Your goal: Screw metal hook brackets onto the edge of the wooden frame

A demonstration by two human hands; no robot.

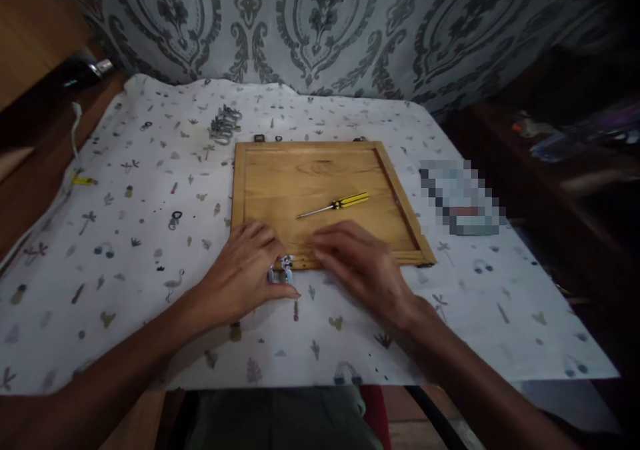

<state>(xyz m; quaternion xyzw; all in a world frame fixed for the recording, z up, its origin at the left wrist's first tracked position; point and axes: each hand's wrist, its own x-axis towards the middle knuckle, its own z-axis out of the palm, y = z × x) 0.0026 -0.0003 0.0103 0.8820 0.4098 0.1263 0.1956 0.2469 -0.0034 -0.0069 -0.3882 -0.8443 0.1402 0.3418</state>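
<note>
A framed wooden panel point(320, 170), like a small cabinet door, lies flat on the table before me. At its near edge, my left hand point(245, 270) is closed around a shiny metal hinge point(287, 270), fingers over the panel's corner and thumb below. Just right of the hinge hovers my right hand point(363, 267), somewhat blurred, its fingers curled together; whatever they may hold is hidden. A screwdriver point(350, 201) with a yellow and black handle rests on the panel, its tip pointing left.
Several grey metal pieces point(223, 125) sit in a heap behind the panel's left side. Dark metal fittings point(259, 138) show at the far edge. A pixelated object point(465, 197) lies to the right on the patterned tablecloth point(200, 170). A white cable point(75, 130) runs along the left.
</note>
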